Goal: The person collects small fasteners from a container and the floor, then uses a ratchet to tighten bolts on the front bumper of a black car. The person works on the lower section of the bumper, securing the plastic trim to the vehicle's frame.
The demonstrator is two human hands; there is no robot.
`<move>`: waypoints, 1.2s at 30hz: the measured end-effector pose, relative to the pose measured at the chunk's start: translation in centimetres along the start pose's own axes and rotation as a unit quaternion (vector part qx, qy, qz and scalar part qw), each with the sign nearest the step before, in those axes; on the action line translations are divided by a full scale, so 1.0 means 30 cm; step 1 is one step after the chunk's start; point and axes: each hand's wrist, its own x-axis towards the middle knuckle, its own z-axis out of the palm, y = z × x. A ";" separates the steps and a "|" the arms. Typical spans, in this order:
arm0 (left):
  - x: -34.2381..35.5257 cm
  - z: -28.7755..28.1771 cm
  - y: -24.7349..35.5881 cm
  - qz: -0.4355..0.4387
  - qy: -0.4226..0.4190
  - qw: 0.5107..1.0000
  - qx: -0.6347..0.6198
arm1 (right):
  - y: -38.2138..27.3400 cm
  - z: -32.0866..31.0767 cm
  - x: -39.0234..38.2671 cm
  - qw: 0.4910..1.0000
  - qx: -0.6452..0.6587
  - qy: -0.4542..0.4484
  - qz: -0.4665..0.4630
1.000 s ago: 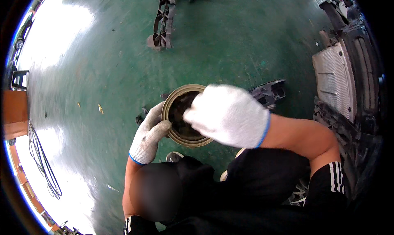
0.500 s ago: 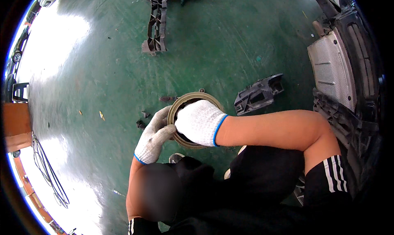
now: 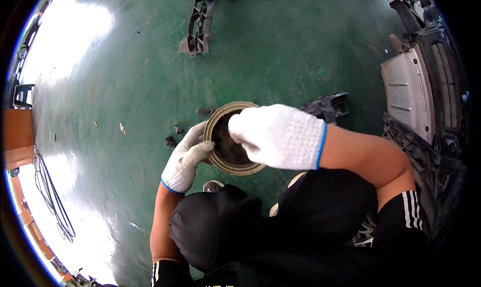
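Observation:
A round tan metal can [image 3: 235, 171] with a ridged rim stands upright in front of my knees, its inside dark and dirty-looking. My left hand [image 3: 184, 162], in a knitted white glove, is closed on the left side of its rim, thumb over the edge. Over the can's right side is my right hand [image 3: 280, 136], also in a white glove. Its fingers are curled together above the opening, and whatever they may hold is hidden. Beyond the can's left edge lies a short dark rod-like piece [image 3: 204, 111]. Small black parts [image 3: 171, 140] lie left of my left hand.
A black plastic bracket [image 3: 328, 106] lies beyond my right hand. Farther ahead is a long grey plastic frame [image 3: 199, 26]. Large car parts with a mesh panel [image 3: 408, 94] crowd the right. At the left are an orange-brown box [image 3: 17, 136] and a coiled cable [image 3: 50, 197].
My right hand has come up out of the can and moved to the right, uncovering part of its dark inside. My left hand keeps its hold on the rim.

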 end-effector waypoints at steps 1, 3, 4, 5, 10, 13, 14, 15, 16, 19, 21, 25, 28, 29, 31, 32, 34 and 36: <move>0.003 0.004 -0.007 0.009 0.003 1.000 -0.020 | 0.009 -0.010 0.000 1.000 0.004 0.008 0.001; -0.002 0.008 -0.001 0.006 0.005 1.000 -0.011 | 0.033 -0.004 -0.003 0.999 -0.009 0.030 -0.009; -0.005 0.009 0.004 0.005 0.005 1.000 -0.006 | 0.039 -0.008 -0.008 0.999 -0.005 0.041 -0.016; -0.005 0.010 0.008 0.002 0.005 1.000 -0.006 | 0.044 -0.011 -0.014 0.999 -0.006 0.046 -0.018; -0.011 0.008 0.015 0.017 -0.004 1.000 0.026 | 0.020 -0.036 -0.035 0.998 -0.039 0.034 -0.041; -0.020 0.020 0.030 0.029 -0.018 0.999 0.027 | -0.002 0.000 -0.038 0.987 -0.133 0.007 -0.093; -0.022 0.021 0.028 0.029 -0.023 0.999 0.020 | -0.020 0.007 -0.026 0.983 -0.148 -0.036 -0.098; -0.024 0.021 0.027 0.028 -0.029 0.999 0.014 | -0.022 0.032 -0.015 0.977 -0.161 -0.053 -0.127; -0.024 0.022 0.029 0.028 -0.037 0.999 0.008 | -0.015 0.071 -0.010 0.970 -0.175 -0.069 -0.153; -0.027 0.027 0.038 0.023 -0.045 0.998 0.034 | 0.000 0.184 0.010 0.963 -0.205 -0.094 -0.146; -0.026 0.027 0.037 0.011 -0.048 0.997 0.055 | -0.004 0.208 0.020 0.966 -0.199 -0.104 -0.129; -0.029 0.024 0.024 0.020 -0.048 0.998 0.046 | -0.017 0.205 0.034 0.976 -0.158 -0.084 -0.126; -0.023 0.015 0.013 0.010 -0.048 0.998 0.039 | -0.024 0.187 0.035 0.973 -0.167 -0.086 -0.131; -0.025 0.014 0.014 0.008 -0.049 0.998 0.044 | -0.022 0.189 0.034 0.973 -0.165 -0.085 -0.135; -0.020 0.017 0.015 0.006 -0.052 0.997 0.053 | -0.013 0.200 0.031 0.975 -0.162 -0.075 -0.135; -0.018 0.015 0.015 0.008 -0.053 0.997 0.057 | -0.008 0.219 0.033 0.976 -0.160 -0.065 -0.133; -0.018 0.008 0.016 0.010 -0.053 0.997 0.063 | -0.010 0.224 0.032 0.976 -0.160 -0.067 -0.129; -0.020 0.024 0.022 0.014 -0.047 0.997 0.062 | -0.014 0.216 0.032 0.974 -0.166 -0.090 -0.128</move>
